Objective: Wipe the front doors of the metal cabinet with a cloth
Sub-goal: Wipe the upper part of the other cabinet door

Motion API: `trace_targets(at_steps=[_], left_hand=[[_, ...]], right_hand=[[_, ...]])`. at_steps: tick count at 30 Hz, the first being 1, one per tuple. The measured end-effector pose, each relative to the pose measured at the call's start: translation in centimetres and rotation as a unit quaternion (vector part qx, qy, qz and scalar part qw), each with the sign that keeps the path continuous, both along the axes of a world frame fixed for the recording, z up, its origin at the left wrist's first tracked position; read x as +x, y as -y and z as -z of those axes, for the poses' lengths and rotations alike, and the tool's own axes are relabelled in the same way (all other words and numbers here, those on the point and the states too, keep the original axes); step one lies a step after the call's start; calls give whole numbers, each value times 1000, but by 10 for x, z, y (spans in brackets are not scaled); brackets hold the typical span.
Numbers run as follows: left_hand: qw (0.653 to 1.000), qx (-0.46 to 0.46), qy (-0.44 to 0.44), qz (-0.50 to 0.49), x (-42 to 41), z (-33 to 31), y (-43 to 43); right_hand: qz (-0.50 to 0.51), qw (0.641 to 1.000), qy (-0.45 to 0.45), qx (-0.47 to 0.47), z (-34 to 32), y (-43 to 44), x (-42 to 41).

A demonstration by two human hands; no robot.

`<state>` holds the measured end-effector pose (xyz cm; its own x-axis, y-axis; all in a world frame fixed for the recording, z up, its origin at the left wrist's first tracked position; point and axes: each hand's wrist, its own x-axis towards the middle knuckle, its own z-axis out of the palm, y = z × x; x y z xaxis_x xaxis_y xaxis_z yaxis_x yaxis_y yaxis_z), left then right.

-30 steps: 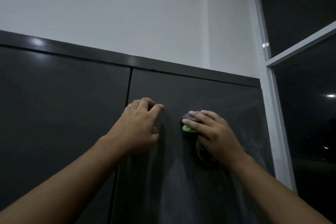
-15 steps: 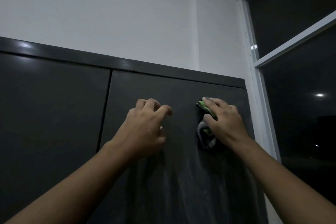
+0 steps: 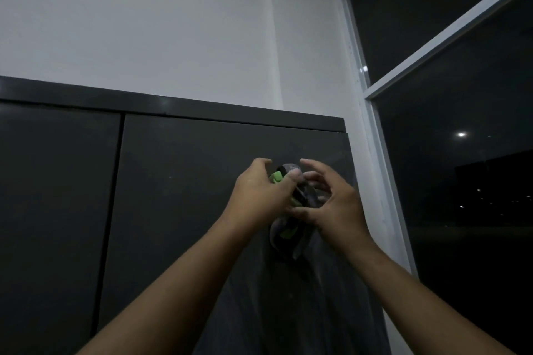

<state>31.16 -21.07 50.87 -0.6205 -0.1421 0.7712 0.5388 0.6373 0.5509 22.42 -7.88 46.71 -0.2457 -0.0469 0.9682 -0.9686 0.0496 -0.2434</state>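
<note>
Now L hand [image 3: 258,194] & R hand [image 3: 336,206] both curl round bunched cloth [image 3: 285,235] held between them in front of door [image 3: 184,196], tail hanging below the wrists; risk: grip looks loose, cloth could slip & drop, or wipe w/ a lumpy wad, leaving streaks.

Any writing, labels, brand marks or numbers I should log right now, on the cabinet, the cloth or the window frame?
None can be read.
Cabinet doors: plain dark metal, with no label, number or brand mark in view.
Cloth: grey with green patches, bunched up; no lettering can be made out in the dim light.
Window frame: bare, no sign.
</note>
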Motion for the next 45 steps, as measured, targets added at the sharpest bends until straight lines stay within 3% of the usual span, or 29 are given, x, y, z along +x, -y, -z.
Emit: trace_targets(at_steps=[5, 8, 12, 14, 17, 19, 21, 23, 24, 27, 31, 33, 36, 45], left_hand=[[995, 74, -10, 60, 3, -3, -2], [993, 91, -17, 76, 3, -7, 3], [985, 93, -24, 146, 2, -7, -4], [983, 74, -28, 164, -1, -6, -12], [992, -63, -105, 30, -8, -10, -13], [961, -189, -165, -121, -9, -12, -6], [871, -341, -215, -279, -11, -11, 6], [804, -444, -171, -356, -14, -9, 23], [799, -465, -139, -355, -17, -9, 33], [821, -467, -97, -315, -23, -11, 66], [805, -490, -123, -313, -28, -11, 86], [803, -493, -120, -311, -28, -12, 87], [808, -491, -120, -302, -25, -14, 90], [800, -497, -128, -311, -28, -9, 93]], right_hand=[[-19, 997, -70, -21, 18, 0, 7], [-86, 995, -46, -34, 20, -8, 5], [-101, 995, -6, 10, 23, -12, 1], [-125, 992, -27, 8, 28, -5, 0], [-78, 996, -53, -10, 30, 5, -6], [-19, 998, -54, -10, 22, 3, -18], [66, 997, -28, -30, 3, -7, -33], [153, 985, -6, -80, -23, -18, -45], [181, 979, -7, -98, -36, -23, -49], [214, 972, -57, -74, -68, -23, -55], [284, 935, -180, 113, -84, 11, -48], [291, 925, -194, 150, -83, 23, -45], [276, 937, -181, 112, -78, 29, -45], [324, 932, -162, 13, -72, 20, -77]])
